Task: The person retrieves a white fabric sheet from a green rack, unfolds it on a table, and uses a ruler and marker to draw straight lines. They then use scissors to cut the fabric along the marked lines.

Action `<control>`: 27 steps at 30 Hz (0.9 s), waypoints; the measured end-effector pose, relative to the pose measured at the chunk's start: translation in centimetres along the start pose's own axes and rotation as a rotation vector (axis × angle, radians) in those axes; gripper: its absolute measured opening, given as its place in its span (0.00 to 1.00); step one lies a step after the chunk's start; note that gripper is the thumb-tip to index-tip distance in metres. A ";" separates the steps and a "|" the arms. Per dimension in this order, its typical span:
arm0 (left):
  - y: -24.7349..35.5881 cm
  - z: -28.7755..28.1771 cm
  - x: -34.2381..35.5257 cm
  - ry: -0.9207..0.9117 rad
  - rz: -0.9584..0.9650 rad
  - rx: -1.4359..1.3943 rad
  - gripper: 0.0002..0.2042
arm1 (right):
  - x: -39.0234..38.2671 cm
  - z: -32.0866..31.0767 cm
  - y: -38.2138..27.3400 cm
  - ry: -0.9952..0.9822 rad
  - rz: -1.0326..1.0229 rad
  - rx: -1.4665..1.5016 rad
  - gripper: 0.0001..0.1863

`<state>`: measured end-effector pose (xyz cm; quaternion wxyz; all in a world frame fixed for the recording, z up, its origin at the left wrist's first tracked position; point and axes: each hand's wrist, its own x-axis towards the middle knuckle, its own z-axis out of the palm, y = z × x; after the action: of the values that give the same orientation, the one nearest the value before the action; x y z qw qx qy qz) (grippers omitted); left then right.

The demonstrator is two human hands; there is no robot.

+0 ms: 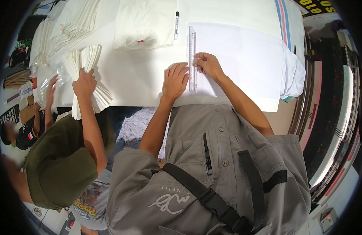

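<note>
We rest our left hand [175, 81] palm down, fingers loosely extended, just beside the clear ruler [192, 45]; our right hand [209, 67] curls at its other edge, and we cannot tell whether it pinches it. The ruler lies along the left edge of a white sheet [243, 58]. Beyond, we see a marker [176, 25] beside cream cloth [145, 15].

On the worktop [130, 88], a ruler [192, 80] lies along the left edge of a sheet [243, 58]; left of that lies a marker [176, 25], then a folded cloth [149, 15], then a fabric pile [79, 19].
</note>
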<state>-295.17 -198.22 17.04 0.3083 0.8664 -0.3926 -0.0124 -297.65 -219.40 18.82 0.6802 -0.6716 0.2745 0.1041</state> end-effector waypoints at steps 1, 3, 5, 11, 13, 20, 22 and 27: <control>0.0 0.0 0.1 0.014 0.002 0.007 0.15 | 0.0 0.0 0.1 0.004 -0.003 -0.004 0.17; -0.1 0.1 0.0 0.039 -0.001 0.024 0.14 | 0.1 0.2 0.1 0.008 0.019 -0.003 0.18; -0.2 0.2 0.0 0.043 0.000 0.021 0.15 | -0.1 0.2 -0.1 0.013 0.025 -0.008 0.18; -0.1 0.0 0.1 0.012 -0.009 0.005 0.18 | 0.0 0.1 0.2 0.016 0.026 -0.031 0.17; -0.1 0.0 0.0 0.019 -0.001 0.002 0.18 | 0.1 0.0 0.5 0.023 0.020 -0.044 0.17; -0.2 -0.1 0.1 0.054 0.014 0.023 0.18 | 0.3 0.3 0.4 0.022 0.011 -0.046 0.16; -0.2 0.0 0.1 0.054 0.017 0.028 0.18 | 0.4 0.5 0.3 0.017 0.019 -0.041 0.16; -0.2 0.0 0.0 0.059 0.014 0.029 0.18 | 0.3 0.8 -0.1 0.011 0.040 -0.036 0.16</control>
<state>-295.03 -198.17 16.90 0.3071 0.8680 -0.3897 0.0211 -297.12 -218.67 18.69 0.6644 -0.6787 0.2895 0.1190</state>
